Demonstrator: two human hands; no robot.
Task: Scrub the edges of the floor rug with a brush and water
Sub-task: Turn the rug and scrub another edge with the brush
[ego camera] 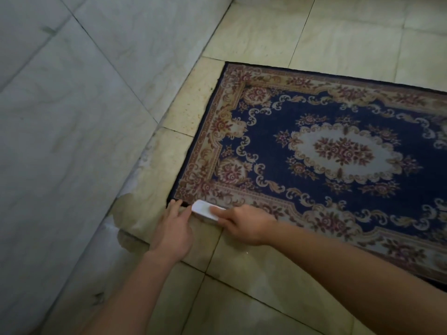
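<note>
1. Fingers of my right grip (244,226) curl round the white brush (205,210), forefinger laid along its back.
2. The brush rests on the near edge of the rug (338,151), close to its near-left corner.
3. My left grip (171,228) lies open and palm down, fingertips touching that corner just beside the brush.
4. The rug, dark blue with a floral border, lies flat on the cream floor (254,308).
5. A grey tiled wall (60,141) rises on the left.

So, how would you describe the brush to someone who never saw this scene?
Find the blue floral rug on the tiled floor, then its near left corner. There the right hand grips a small brush, the only plain white thing on the patterned border.
</note>
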